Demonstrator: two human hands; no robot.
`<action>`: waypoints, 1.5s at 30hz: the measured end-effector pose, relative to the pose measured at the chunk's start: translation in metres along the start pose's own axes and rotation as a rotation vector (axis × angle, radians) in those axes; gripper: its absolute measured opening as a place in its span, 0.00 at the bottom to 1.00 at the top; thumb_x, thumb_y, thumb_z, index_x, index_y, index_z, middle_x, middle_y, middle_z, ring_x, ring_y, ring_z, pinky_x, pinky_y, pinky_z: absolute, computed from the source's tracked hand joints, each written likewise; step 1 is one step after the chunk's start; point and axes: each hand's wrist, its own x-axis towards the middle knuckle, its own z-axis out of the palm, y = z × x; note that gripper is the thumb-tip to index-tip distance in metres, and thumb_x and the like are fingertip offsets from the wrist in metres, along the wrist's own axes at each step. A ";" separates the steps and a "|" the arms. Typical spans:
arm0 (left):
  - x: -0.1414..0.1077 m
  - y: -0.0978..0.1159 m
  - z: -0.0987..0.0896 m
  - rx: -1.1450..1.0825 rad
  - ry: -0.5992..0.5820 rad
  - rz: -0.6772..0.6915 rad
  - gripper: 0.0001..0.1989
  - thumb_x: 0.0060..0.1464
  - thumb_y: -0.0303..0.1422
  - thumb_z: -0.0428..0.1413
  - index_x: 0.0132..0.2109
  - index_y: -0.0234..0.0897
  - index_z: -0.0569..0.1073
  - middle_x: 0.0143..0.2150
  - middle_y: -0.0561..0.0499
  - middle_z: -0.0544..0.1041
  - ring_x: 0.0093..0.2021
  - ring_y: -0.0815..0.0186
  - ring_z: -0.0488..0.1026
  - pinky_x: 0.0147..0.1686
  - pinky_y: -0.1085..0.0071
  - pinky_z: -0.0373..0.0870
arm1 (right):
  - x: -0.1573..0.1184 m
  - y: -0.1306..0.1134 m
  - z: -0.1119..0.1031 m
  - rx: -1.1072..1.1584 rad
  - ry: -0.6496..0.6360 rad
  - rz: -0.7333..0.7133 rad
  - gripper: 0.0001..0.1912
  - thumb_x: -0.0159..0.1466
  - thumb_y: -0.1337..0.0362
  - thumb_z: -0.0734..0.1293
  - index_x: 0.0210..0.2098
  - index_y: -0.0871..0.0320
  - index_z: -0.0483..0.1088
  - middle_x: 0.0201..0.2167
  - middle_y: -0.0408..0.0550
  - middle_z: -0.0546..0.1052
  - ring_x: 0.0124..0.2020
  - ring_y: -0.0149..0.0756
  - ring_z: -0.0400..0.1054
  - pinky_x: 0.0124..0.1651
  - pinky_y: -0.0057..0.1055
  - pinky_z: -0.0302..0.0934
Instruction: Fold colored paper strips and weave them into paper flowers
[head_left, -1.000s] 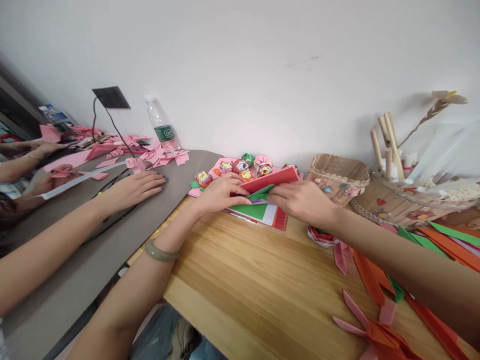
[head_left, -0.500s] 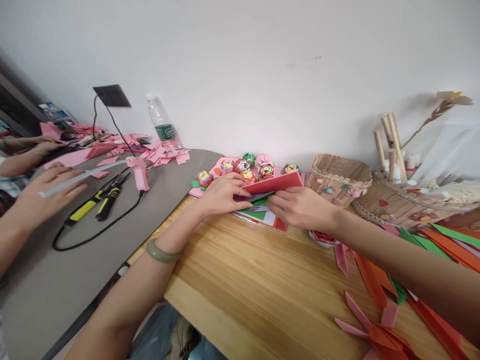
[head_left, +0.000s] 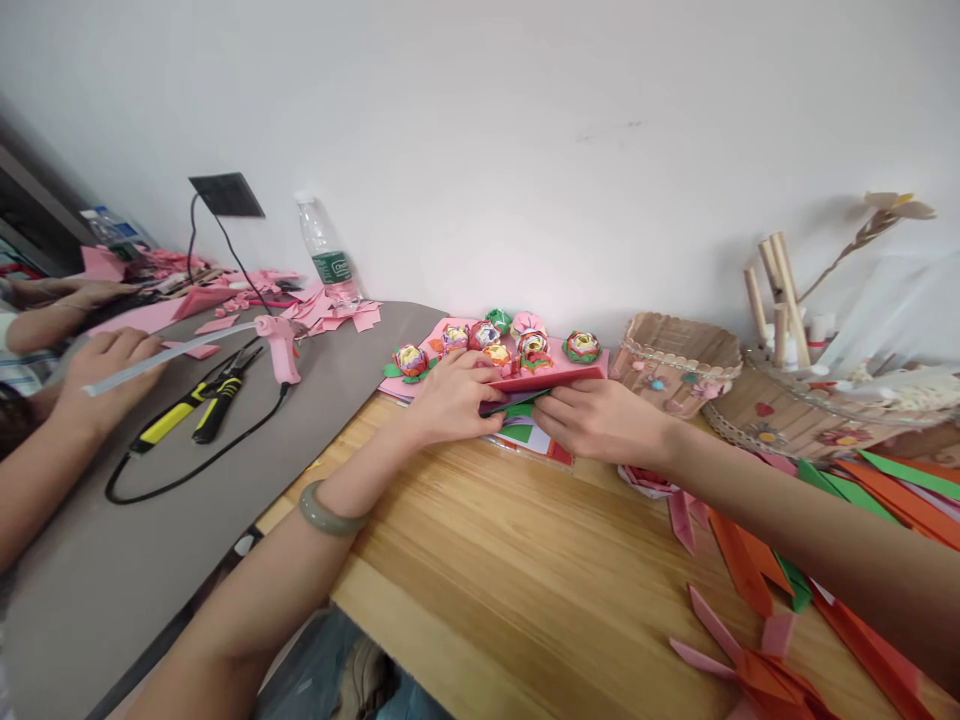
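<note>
My left hand (head_left: 456,398), with a bracelet on its wrist, lies at the left part of the pink sheet (head_left: 559,374), its fingers closed on the sheet's front edge. My right hand (head_left: 592,418) pinches the same edge farther right. Beneath the raised edge, green paper (head_left: 517,410) and a white sheet (head_left: 538,438) show in a clear sleeve. Several folded paper flowers (head_left: 582,347) sit on and behind the pink sheet. What lies under my fingertips is partly hidden.
Pink glue gun (head_left: 279,350), its cord and yellow-black pliers (head_left: 180,412) lie on the grey table at left. Another person's hand (head_left: 105,375) is beside them. Wooden baskets (head_left: 675,365) stand at right; folded paper strips (head_left: 750,560) lie in front. A bottle (head_left: 326,250) leans by the wall.
The pink sheet's front flap has come down lower and flatter, with more flowers showing above it. My left hand has shifted slightly. The other person's hand at left has curled.
</note>
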 end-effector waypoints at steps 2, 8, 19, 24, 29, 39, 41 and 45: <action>0.001 0.001 0.000 0.007 0.010 -0.010 0.10 0.45 0.34 0.55 0.35 0.40 0.78 0.39 0.52 0.78 0.47 0.59 0.66 0.52 0.59 0.58 | -0.001 0.001 -0.001 -0.009 0.007 -0.001 0.15 0.63 0.76 0.54 0.31 0.63 0.71 0.26 0.49 0.74 0.25 0.31 0.63 0.26 0.31 0.50; 0.001 -0.001 0.001 -0.019 -0.001 -0.005 0.09 0.47 0.34 0.54 0.34 0.39 0.78 0.36 0.51 0.78 0.46 0.60 0.66 0.50 0.61 0.60 | -0.001 0.001 -0.008 -0.029 0.046 -0.039 0.16 0.65 0.75 0.52 0.38 0.61 0.70 0.36 0.50 0.74 0.31 0.31 0.62 0.27 0.31 0.49; -0.002 0.003 -0.001 -0.003 -0.071 0.072 0.16 0.44 0.36 0.56 0.42 0.38 0.75 0.46 0.48 0.74 0.52 0.55 0.61 0.54 0.57 0.56 | 0.010 -0.008 -0.009 -0.046 -0.057 -0.092 0.12 0.63 0.73 0.56 0.29 0.61 0.69 0.26 0.47 0.70 0.30 0.35 0.59 0.28 0.33 0.47; -0.001 0.003 0.003 0.061 -0.073 0.073 0.18 0.48 0.33 0.54 0.47 0.37 0.72 0.48 0.48 0.73 0.53 0.56 0.60 0.54 0.57 0.54 | 0.019 -0.021 -0.009 -0.076 -0.197 0.011 0.08 0.61 0.74 0.59 0.33 0.65 0.70 0.29 0.52 0.73 0.33 0.38 0.62 0.32 0.34 0.54; 0.000 -0.003 0.007 0.177 -0.087 0.114 0.13 0.54 0.29 0.49 0.46 0.39 0.73 0.48 0.49 0.73 0.52 0.57 0.62 0.53 0.55 0.54 | 0.035 -0.041 -0.003 -0.075 -0.397 0.193 0.09 0.63 0.64 0.61 0.38 0.64 0.68 0.33 0.46 0.72 0.31 0.31 0.68 0.33 0.31 0.64; 0.000 -0.007 0.006 0.177 -0.094 0.123 0.15 0.58 0.29 0.46 0.50 0.46 0.69 0.48 0.52 0.74 0.54 0.62 0.62 0.58 0.54 0.46 | 0.041 -0.047 -0.033 -0.070 -0.388 0.308 0.05 0.61 0.71 0.61 0.31 0.66 0.68 0.25 0.46 0.72 0.24 0.31 0.67 0.24 0.27 0.60; 0.001 -0.009 0.005 0.168 -0.112 0.116 0.15 0.57 0.29 0.47 0.50 0.45 0.70 0.47 0.52 0.75 0.54 0.63 0.62 0.57 0.55 0.47 | 0.036 -0.047 -0.049 -0.083 -0.313 0.297 0.08 0.58 0.78 0.59 0.28 0.66 0.69 0.21 0.49 0.71 0.22 0.34 0.65 0.21 0.29 0.54; 0.000 -0.010 0.001 0.162 -0.121 0.093 0.16 0.55 0.27 0.49 0.48 0.46 0.71 0.47 0.49 0.74 0.54 0.63 0.63 0.55 0.58 0.53 | 0.017 -0.033 -0.093 -0.130 -0.192 0.265 0.12 0.59 0.79 0.56 0.31 0.65 0.70 0.24 0.53 0.74 0.24 0.37 0.65 0.23 0.32 0.51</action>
